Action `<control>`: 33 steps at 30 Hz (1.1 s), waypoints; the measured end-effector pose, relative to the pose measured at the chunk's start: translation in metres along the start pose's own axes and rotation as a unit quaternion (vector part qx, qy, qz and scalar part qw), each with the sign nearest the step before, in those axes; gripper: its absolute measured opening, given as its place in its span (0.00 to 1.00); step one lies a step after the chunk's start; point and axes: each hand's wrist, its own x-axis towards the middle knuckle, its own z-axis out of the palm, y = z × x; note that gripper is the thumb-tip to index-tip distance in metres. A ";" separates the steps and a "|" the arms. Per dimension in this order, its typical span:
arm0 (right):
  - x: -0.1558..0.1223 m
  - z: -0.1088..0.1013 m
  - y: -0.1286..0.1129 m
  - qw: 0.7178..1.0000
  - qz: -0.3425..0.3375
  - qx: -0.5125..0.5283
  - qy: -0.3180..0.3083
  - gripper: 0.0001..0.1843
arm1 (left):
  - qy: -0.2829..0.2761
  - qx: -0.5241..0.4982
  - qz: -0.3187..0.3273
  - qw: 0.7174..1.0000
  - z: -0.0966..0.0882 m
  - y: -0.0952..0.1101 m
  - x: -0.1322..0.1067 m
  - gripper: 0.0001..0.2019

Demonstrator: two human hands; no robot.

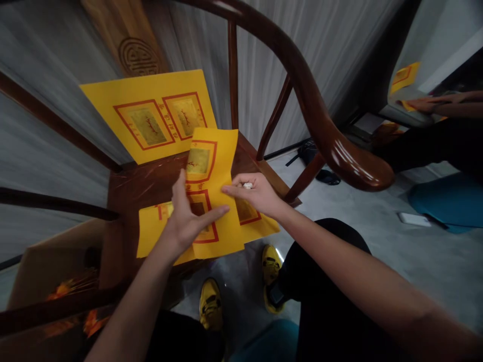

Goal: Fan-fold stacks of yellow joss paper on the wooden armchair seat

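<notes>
A yellow paper sheet [226,151] with red-framed gold panels stands partly folded over the chair seat. My right hand [258,193] pinches its right edge between thumb and fingers. A small white piece [248,185] sits in the curled fingers of that hand. My left hand [186,218] is at the sheet's left side, thumb and fingers spread apart, the thumb lying across its front. Beneath lies more yellow printed paper [149,231] on the wooden seat [147,183]. Another printed sheet [145,88] leans at the back of the seat.
The chair's curved armrest [320,115] arches over the right side. At lower left is a cardboard box [33,266] with orange-red items. Another person's hand [420,104] rests near yellow paper at far right. A phone-like white object [414,219] lies on the floor.
</notes>
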 end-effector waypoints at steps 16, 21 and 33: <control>-0.011 0.002 -0.003 0.998 0.038 0.017 -0.039 0.20 | -0.006 0.054 -0.001 0.998 0.046 0.001 -0.009 0.53; -0.009 0.001 -0.009 0.995 0.020 0.046 -0.082 0.19 | -0.094 -0.108 -0.068 0.987 0.045 0.012 -0.013 0.55; -0.009 -0.004 -0.013 0.993 0.030 0.067 -0.097 0.20 | -0.148 -0.139 -0.101 0.974 0.034 0.021 -0.016 0.61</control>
